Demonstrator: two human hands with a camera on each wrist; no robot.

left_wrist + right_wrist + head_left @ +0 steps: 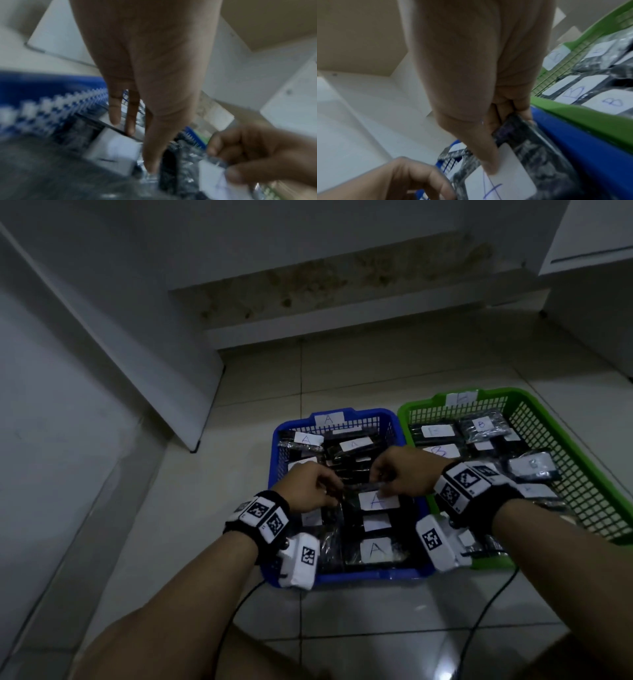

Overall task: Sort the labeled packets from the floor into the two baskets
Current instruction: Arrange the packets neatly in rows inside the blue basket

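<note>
Both hands meet over the blue basket. The left hand and right hand each pinch one end of a packet labelled A, held just above the packets already lying inside. Beyond, touching its right side, stands the green basket holding B packets.

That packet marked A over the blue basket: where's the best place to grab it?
Probably by its two short ends, from above. The packet marked A is flat and floppy, label up, and the left hand and right hand already pinch opposite ends over the blue basket.
</note>
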